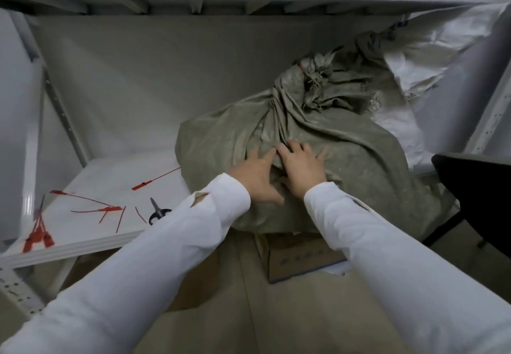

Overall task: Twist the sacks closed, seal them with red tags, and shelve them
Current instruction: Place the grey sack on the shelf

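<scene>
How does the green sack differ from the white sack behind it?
The green sack is olive and dull; the white sack is pale and shiny. The green sack lies in front, under the left hand and right hand; the white sack lies behind, untouched. Both rest on the shelf.

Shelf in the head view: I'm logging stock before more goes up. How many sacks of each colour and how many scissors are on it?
grey-green sack: 1
white sack: 1
scissors: 1
total: 3
The red tags are left out; their bundle is too tangled to count.
</scene>
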The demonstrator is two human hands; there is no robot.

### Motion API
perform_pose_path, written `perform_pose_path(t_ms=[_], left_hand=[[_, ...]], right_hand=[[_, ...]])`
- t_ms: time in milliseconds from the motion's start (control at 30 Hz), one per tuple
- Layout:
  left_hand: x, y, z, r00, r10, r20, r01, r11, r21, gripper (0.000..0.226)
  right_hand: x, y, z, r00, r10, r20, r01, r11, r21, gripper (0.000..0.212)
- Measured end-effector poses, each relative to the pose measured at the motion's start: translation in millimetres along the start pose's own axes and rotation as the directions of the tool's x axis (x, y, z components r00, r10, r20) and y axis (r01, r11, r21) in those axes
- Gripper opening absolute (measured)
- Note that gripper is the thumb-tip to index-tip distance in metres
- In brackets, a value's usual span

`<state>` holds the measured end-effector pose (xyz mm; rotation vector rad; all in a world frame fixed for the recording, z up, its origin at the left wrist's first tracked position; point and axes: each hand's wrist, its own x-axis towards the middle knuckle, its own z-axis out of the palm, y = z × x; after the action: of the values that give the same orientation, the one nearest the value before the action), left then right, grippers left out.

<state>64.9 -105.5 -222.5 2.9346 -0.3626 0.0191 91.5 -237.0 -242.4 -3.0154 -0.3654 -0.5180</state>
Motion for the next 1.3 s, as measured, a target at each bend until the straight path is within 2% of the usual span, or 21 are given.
perform_pose_path(t_ms=[67,133,233,333,433,500,633,733,767,833,900,1000,1067,1133,1167,1233,1300], left_hand=[[7.0,-4.3,10.0,0.997,-0.067,-0.045,0.069,0.996,0.059,0.132],[17.8,-6.0,20.3,0.984,-0.101,-0.149,0.116,0.989,0.096,0.134],[35.5,-12.9,33.7,0.959,-0.142,-0.243,0.174,0.978,0.115,0.130],[53.9,-34.5,32.3,0.952,-0.146,-0.269,0.180,0.978,0.107,0.126],[74.3,-56.8,27.3,0.960,-0.135,-0.245,0.174,0.975,0.142,0.128],[86.1,-65.1,26.2,0.966,-0.137,-0.220,0.179,0.967,0.183,0.131],[103.6,-79.8,24.4,0.953,-0.150,-0.263,0.225,0.931,0.287,0.132],[115.8,-87.0,21.5,0.940,-0.228,-0.256,0.300,0.908,0.293,0.141],[118.7,-85.6,21.4,0.932,-0.255,-0.257,0.326,0.899,0.292,0.139],[120.0,-76.5,24.0,0.920,-0.250,-0.303,0.341,0.890,0.302,0.122],[116.3,-64.0,30.1,0.921,-0.155,-0.358,0.266,0.921,0.286,0.115],[103.3,-46.1,40.3,0.934,0.045,-0.353,0.047,0.967,0.249,0.126],[95.4,-35.2,49.0,0.961,0.117,-0.249,-0.053,0.967,0.249,0.135],[91.7,-25.0,63.2,0.992,0.094,-0.088,-0.068,0.963,0.261,0.146],[92.4,-21.7,71.9,0.997,0.067,-0.050,-0.052,0.965,0.255,0.148],[97.2,-18.0,87.8,0.996,0.021,-0.090,-0.003,0.981,0.193,0.145],[105.7,-16.6,95.0,0.987,-0.005,-0.164,0.030,0.989,0.147,0.140]], right_hand=[[10.6,-7.2,2.8,1.000,0.006,-0.028,-0.005,1.000,0.029,0.066],[18.1,-9.9,4.0,0.999,-0.013,-0.052,0.018,0.995,0.100,0.064],[17.7,3.4,-3.9,0.995,-0.058,-0.079,0.078,0.958,0.274,0.085],[4.6,39.1,-6.0,0.999,0.034,0.007,-0.034,0.991,0.127,0.125],[-6.0,70.6,10.7,0.972,0.120,0.200,-0.134,0.990,0.054,0.139],[-6.0,72.5,24.6,0.974,0.080,0.212,-0.093,0.994,0.051,0.135],[11.4,54.2,36.9,0.995,0.051,0.084,-0.055,0.997,0.053,0.113],[28.3,44.7,39.0,0.996,0.069,0.053,-0.072,0.996,0.054,0.105],[34.0,41.1,39.6,0.997,0.070,0.045,-0.072,0.996,0.045,0.104],[45.9,34.0,40.9,0.997,0.066,0.027,-0.067,0.998,0.021,0.100],[58.8,29.8,40.6,0.998,0.060,0.014,-0.060,0.998,0.005,0.097],[75.4,28.6,37.4,1.000,0.014,0.000,-0.014,1.000,0.012,0.092],[81.3,26.1,35.4,1.000,-0.002,0.003,0.002,0.998,0.059,0.084],[81.6,26.0,32.1,1.000,-0.018,0.006,0.018,0.997,0.070,0.073],[77.8,28.2,28.4,0.999,-0.035,0.018,0.033,0.995,0.093,0.074],[63.0,39.5,18.1,0.996,-0.062,0.069,0.050,0.986,0.160,0.093],[40.1,57.6,10.3,0.986,-0.027,0.166,0.027,1.000,0.001,0.117]])
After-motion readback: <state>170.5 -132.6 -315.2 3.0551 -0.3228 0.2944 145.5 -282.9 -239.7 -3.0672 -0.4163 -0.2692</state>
